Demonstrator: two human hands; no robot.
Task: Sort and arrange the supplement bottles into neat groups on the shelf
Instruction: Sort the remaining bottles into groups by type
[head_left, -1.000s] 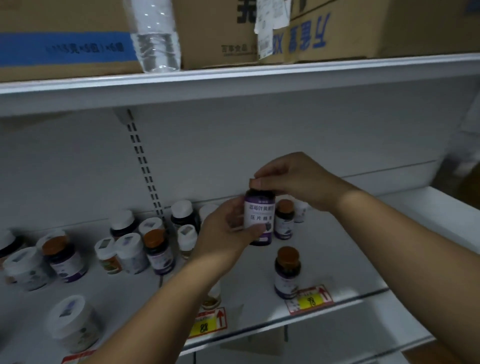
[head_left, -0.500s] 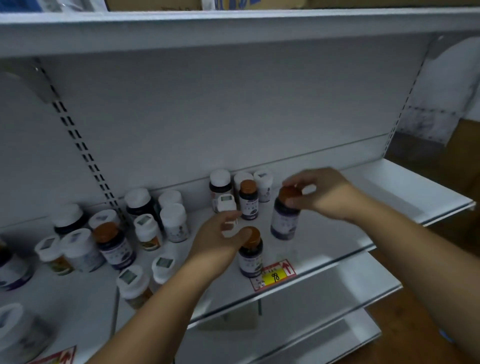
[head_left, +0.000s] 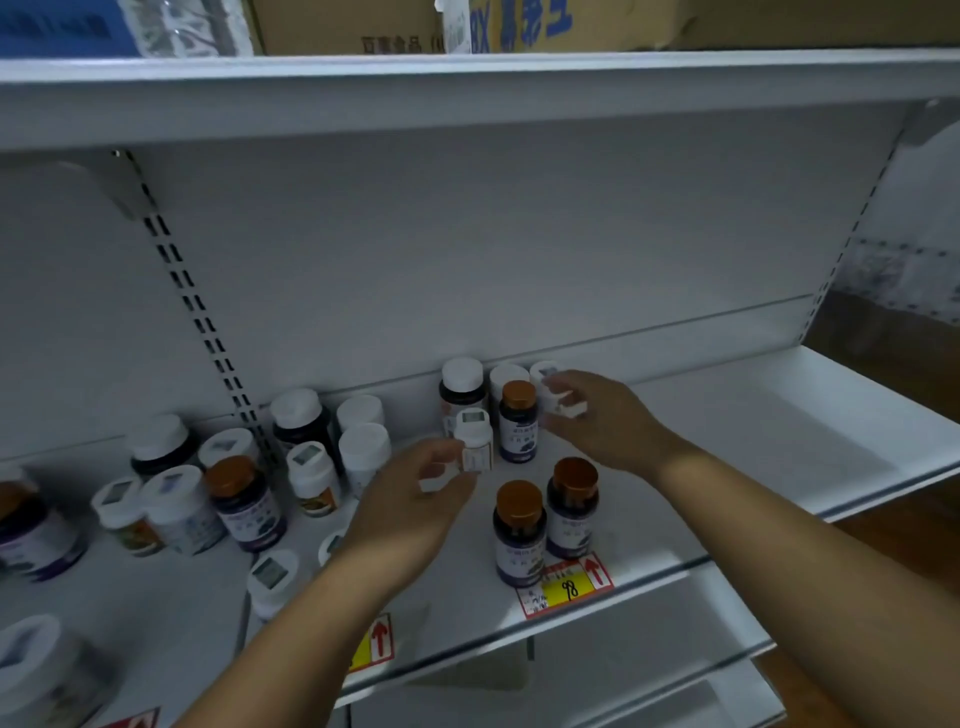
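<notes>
White metal shelving fills the head view, its main shelf (head_left: 779, 415) backed by a pale panel with a slotted upright. On the shelf above sit cardboard boxes (head_left: 353, 26) printed with characters.

Supplement bottles stand in loose groups. At the front edge, just behind a yellow price tag (head_left: 566, 590) marked 98, two dark bottles with orange caps (head_left: 519, 530) stand side by side, nearly touching. Behind them, near the back panel, a third orange-capped bottle (head_left: 518, 422) stands among white-capped ones.

The left hand (head_left: 410, 509) reaches in from below, its fingers curled around a small white-capped bottle (head_left: 475, 441), held just left of that third dark bottle. The right hand (head_left: 602, 421) comes from the right, fingers closed on another small white bottle (head_left: 563, 402) near the back row.

Further left, a mixed cluster (head_left: 234, 483) of white-capped and orange-capped bottles stands crowded together, with larger white jars at the far left edge, blurred.
</notes>
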